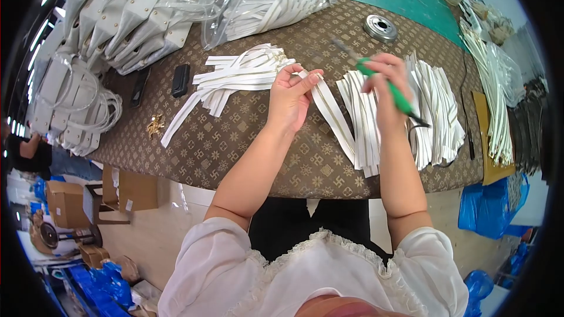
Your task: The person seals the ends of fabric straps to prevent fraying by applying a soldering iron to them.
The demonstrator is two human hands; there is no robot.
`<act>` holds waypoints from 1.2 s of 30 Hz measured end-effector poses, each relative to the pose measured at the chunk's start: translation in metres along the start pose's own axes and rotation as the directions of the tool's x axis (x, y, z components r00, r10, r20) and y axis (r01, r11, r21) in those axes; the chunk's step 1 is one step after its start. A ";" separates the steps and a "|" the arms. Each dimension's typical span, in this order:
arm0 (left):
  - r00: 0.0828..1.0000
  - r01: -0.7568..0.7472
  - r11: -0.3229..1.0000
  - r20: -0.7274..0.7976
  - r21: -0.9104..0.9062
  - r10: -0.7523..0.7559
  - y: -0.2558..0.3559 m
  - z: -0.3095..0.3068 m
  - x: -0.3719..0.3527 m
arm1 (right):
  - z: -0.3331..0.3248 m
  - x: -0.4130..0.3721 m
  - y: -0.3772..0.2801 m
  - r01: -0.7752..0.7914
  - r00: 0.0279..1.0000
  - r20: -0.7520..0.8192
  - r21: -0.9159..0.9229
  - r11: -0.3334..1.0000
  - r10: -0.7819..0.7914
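Note:
My left hand (292, 95) pinches the upper end of a white zipper strip (332, 118), which slants down to the right. My right hand (388, 82) is closed around a green-handled tool (400, 101) with a thin metal shaft pointing up and left, and a dark cord at its lower end. The tool is apart from the strip. Under and beside my right hand lie bundles of white zipper strips (435, 111). Another loose pile of strips (238, 76) lies left of my left hand. A small heap of gold metal pieces (155, 124) is at the far left.
White bags (126, 17) are stacked at the back left, beside a plastic bag of strips (270, 3). A black case (181, 80), a round metal disc (380, 28) and a green mat (405, 0) lie on the patterned table (235, 135). A person's arm (28, 145) shows at far left.

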State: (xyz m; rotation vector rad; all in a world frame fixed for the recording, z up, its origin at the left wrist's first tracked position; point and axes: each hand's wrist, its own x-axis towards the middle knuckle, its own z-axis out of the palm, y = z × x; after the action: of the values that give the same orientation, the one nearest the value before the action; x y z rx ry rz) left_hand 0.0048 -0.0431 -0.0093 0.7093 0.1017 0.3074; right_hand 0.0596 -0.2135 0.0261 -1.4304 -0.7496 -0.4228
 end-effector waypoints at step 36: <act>1.000 0.027 0.999 -0.010 -0.047 -0.027 0.007 -0.003 0.005 | -0.031 0.006 -0.006 -0.094 0.991 -0.032 0.511 0.854 0.128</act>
State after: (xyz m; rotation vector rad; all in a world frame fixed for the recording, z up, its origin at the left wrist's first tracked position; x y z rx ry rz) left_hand 0.0070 -0.0345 -0.0068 0.6596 0.1141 0.2869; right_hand 0.0665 -0.2439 0.0358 -0.9471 -0.6593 -0.1580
